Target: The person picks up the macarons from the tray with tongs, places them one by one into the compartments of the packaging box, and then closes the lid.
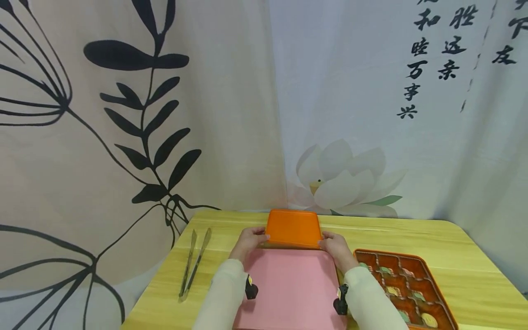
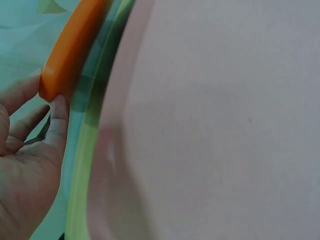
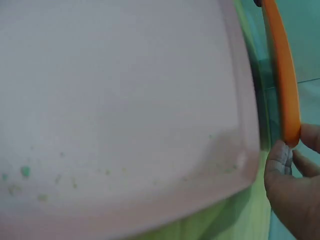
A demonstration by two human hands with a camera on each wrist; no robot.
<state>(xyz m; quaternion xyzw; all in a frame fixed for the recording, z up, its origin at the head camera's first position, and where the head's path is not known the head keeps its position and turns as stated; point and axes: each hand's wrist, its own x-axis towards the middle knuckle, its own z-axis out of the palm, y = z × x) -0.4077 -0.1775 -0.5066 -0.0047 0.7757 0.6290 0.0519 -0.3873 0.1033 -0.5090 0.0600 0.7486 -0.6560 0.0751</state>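
Note:
A small orange tray (image 1: 293,228) with rounded corners is held between both hands at the far side of the table. My left hand (image 1: 249,241) pinches its left near corner, thumb on one side and fingers on the other in the left wrist view. The right near corner is pinched the same way by my right hand (image 1: 336,249). Below the hands lies a larger pink tray (image 1: 288,286), flat on the table. Small green and tan crumbs (image 3: 25,171) are scattered along one side of it in the right wrist view.
To the right stands a brown divided tray (image 1: 429,270) with small green, pink and yellow pieces in its compartments. Metal tongs (image 1: 197,263) lie at the left on the yellow wood-grain table (image 1: 466,256). A printed curtain (image 1: 239,114) hangs behind the table's back edge.

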